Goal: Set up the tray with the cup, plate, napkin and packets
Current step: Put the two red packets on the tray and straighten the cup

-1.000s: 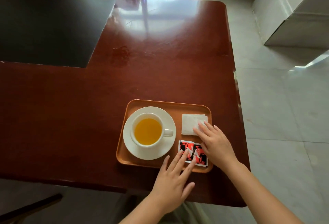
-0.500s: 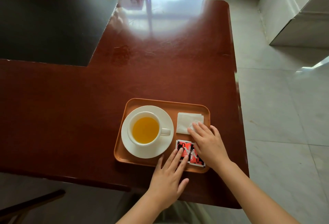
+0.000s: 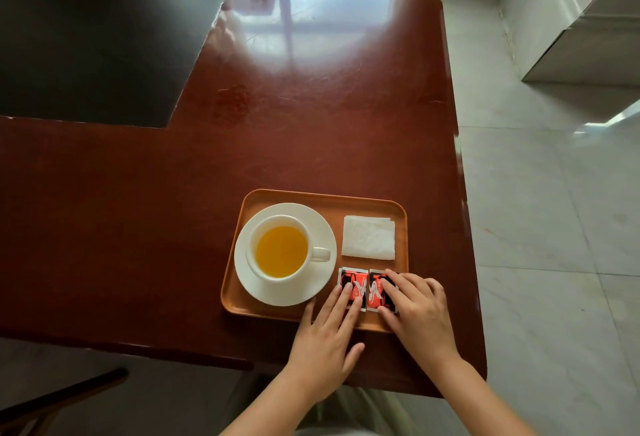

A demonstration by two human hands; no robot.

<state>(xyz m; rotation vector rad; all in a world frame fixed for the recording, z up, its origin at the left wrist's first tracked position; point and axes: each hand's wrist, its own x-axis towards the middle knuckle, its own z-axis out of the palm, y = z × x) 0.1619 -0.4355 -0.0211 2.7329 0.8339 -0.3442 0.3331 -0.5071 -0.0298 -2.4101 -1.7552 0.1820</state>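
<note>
**Both hands flat on the packets at the tray's near right corner**

An orange tray sits on the near right part of a glossy reddish-brown table. On its left half lies a white plate, and a white cup stands upright on it, filled with yellow-orange liquid, its handle pointing right. In the far right corner of the tray a folded white napkin lies flat, apart from the plate.

Just nearer than the napkin, two red-and-black packets lie side by side, their edges touching. The left packet is just beside the plate's rim; the right packet is partly hidden under fingers.

The left hand reaches in from the near edge, its fingers straight and slightly spread, the fingertips resting on the left packet, the thumb held out to the side over the table. The right hand comes in from the right, fingers extended and laid across the right packet, pressing on it rather than pinching it.

A dark inlaid panel covers the far left of the table. To the right, a pale tiled floor shows, with a white cabinet at the far right.
</note>
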